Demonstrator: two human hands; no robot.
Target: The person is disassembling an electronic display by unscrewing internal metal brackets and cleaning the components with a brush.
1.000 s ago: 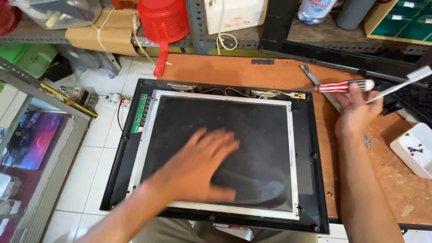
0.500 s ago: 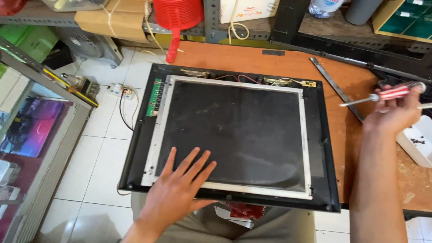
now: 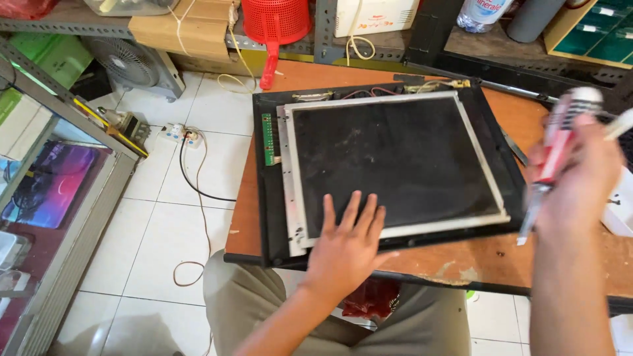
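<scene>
A dark flat screen panel (image 3: 395, 158) in a silver metal frame lies inside a black monitor housing (image 3: 270, 217) on a brown wooden table (image 3: 461, 264). My left hand (image 3: 346, 247) rests flat, fingers spread, on the panel's near edge. My right hand (image 3: 580, 181) is raised at the right and grips a red and white screwdriver (image 3: 557, 148), tip pointing down over the table's right part. A green circuit strip (image 3: 268, 138) sits along the panel's left side.
A red plastic basket (image 3: 277, 23), a cardboard box (image 3: 181, 26) and a plastic bottle (image 3: 481, 13) stand on shelves behind the table. A fan (image 3: 132, 62), a power strip (image 3: 181, 135) and cables lie on the tiled floor at left. A glass cabinet (image 3: 46, 191) stands far left.
My right hand has lifted the screwdriver from the table's far right and swung it upright, closer to me. My left hand slid from the panel's middle to its near edge. The view shifted left.
</scene>
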